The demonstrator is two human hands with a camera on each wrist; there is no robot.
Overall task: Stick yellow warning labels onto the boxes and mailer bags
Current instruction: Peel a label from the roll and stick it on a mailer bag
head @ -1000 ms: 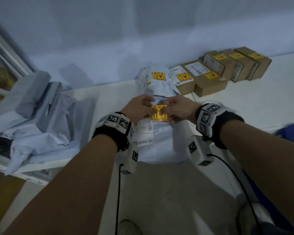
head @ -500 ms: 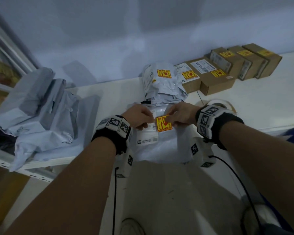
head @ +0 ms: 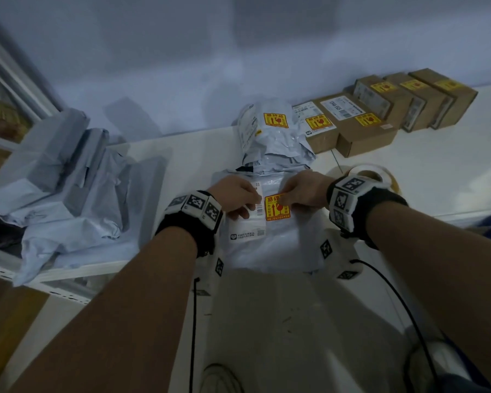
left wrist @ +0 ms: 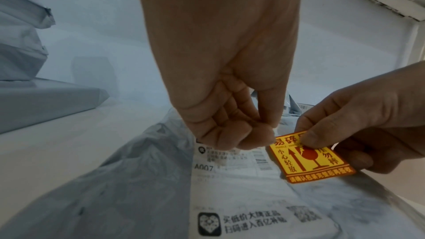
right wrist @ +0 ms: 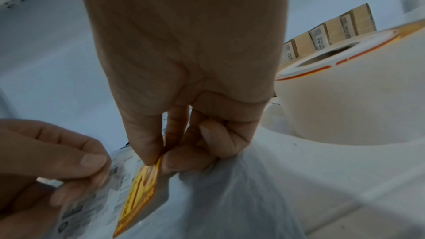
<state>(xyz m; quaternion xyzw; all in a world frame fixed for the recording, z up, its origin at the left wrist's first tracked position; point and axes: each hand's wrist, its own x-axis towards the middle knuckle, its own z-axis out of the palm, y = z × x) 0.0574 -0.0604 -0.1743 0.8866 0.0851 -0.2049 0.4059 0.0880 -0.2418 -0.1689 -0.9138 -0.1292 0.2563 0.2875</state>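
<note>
A grey mailer bag lies in front of me on the white table. My right hand pinches the top edge of a yellow warning label between thumb and forefinger. The label has its lower part on the bag, just right of the white shipping label. In the right wrist view the label stands tilted, its top edge lifted. My left hand has curled fingers resting on the shipping label beside the yellow label, holding nothing that I can see.
A roll of labels stands right of the bag. Labelled brown boxes line the back wall, with a labelled mailer behind the bag. A pile of grey mailers fills the left of the table.
The yellow label has come down from between both hands onto the bag. My left hand has let go of it and moved left; the right hand still pinches it.
</note>
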